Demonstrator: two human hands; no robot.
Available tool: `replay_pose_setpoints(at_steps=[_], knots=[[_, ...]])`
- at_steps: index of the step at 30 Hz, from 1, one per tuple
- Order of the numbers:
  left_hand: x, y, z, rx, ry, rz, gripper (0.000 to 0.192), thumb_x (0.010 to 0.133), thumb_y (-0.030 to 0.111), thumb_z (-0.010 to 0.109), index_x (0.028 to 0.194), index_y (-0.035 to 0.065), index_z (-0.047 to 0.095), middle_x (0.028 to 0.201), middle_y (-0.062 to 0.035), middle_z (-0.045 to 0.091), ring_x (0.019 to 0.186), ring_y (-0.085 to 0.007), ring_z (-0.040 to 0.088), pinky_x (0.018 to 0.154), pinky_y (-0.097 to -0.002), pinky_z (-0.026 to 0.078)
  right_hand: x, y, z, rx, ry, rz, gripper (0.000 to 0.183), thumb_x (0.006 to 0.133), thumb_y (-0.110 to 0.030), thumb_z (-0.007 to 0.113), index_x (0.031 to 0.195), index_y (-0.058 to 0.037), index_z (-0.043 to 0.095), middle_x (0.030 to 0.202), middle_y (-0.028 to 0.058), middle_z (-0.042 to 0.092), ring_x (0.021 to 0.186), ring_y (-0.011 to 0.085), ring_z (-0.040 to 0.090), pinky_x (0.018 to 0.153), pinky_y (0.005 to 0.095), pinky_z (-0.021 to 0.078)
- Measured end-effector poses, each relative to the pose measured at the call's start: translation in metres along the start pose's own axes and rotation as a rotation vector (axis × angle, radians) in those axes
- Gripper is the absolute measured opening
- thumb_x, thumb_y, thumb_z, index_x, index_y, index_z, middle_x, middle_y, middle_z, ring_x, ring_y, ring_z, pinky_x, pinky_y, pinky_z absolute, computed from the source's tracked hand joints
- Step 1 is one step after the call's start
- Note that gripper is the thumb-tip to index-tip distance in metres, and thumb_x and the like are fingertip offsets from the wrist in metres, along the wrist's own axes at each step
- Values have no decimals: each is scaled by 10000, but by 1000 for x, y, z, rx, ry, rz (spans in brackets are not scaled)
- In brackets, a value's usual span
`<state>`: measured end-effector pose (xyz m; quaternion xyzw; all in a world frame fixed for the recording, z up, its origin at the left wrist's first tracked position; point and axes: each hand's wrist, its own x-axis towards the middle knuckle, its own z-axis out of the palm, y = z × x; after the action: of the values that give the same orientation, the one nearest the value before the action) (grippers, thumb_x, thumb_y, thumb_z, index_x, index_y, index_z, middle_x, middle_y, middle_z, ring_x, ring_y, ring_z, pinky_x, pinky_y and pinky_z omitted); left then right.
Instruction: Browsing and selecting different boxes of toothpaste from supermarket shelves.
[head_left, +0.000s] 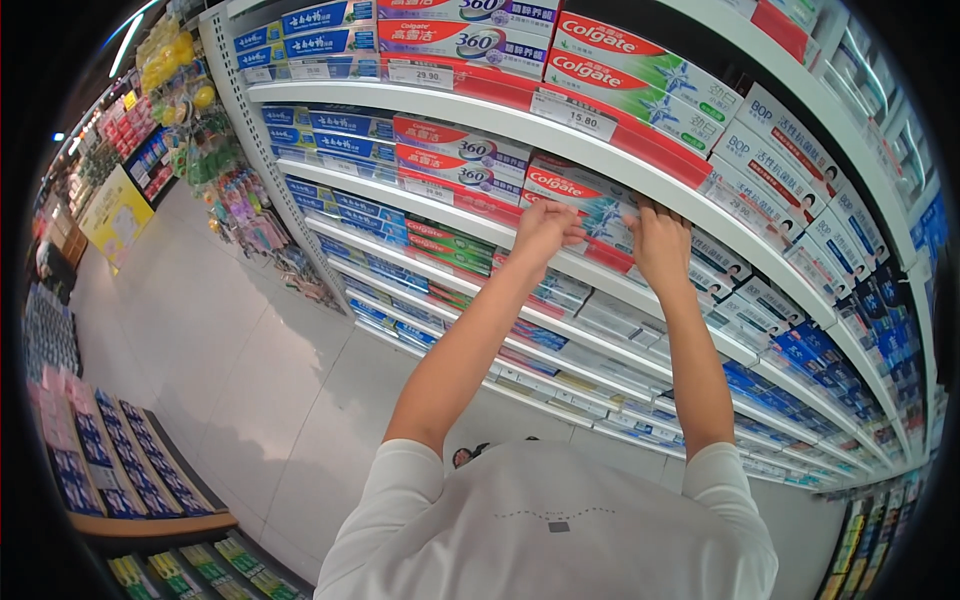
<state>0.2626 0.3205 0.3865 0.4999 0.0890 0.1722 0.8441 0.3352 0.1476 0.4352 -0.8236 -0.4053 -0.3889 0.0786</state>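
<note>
Both of my arms reach to the second shelf level of a toothpaste rack. My left hand (551, 229) is at the front of a red and white Colgate toothpaste box (559, 184), its fingers bent beside the box's lower edge. My right hand (660, 236) lies at the right end of the same stack, with some fingers reaching back under the shelf above and the thumb near the box end. Whether either hand grips a box is not clear. Purple and red Colgate 360 boxes (461, 157) stand to the left of my left hand.
The white shelf edge (480, 112) with price tags curves just above my hands. White BOP boxes (780, 150) fill the shelf at the right. Hanging goods (225, 180) flank the rack's perforated post at the left. A low display (142, 517) stands at lower left.
</note>
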Motion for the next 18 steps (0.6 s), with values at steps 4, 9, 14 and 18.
replay_pose_setpoints(at_steps=[4, 9, 14, 18], knots=[[5, 8, -4, 162, 6, -32, 200, 923, 164, 575, 1000, -15, 528, 891, -129, 629, 755, -195, 641, 664, -306, 530, 2, -3, 1, -6, -44, 45, 339, 876, -240, 594, 1159, -58, 631, 1021, 194, 657, 950, 357, 615, 894, 467, 427], [12, 15, -10, 267, -26, -63, 202, 925, 182, 579, 994, -2, 534, 811, -101, 622, 636, -167, 615, 552, -288, 492, -2, -2, 3, -17, -105, 95, 356, 890, -264, 575, 1156, -34, 628, 1022, 200, 658, 960, 358, 615, 925, 466, 412], [-6, 1, -4, 284, -4, 26, 229, 909, 218, 616, 999, 21, 542, 789, -82, 616, 592, -138, 590, 492, -256, 441, -21, -4, -7, 114, 10, 77, 371, 855, -178, 621, 1180, -2, 584, 1164, 194, 602, 1087, 368, 541, 980, 478, 366], [-36, -30, -2, 289, 3, 5, 231, 901, 238, 641, 957, 29, 559, 761, -67, 622, 586, -123, 580, 483, -240, 424, -84, -42, -26, 229, 88, 15, 339, 858, -141, 621, 1170, -16, 583, 1274, 151, 557, 1266, 311, 459, 1055, 484, 332]])
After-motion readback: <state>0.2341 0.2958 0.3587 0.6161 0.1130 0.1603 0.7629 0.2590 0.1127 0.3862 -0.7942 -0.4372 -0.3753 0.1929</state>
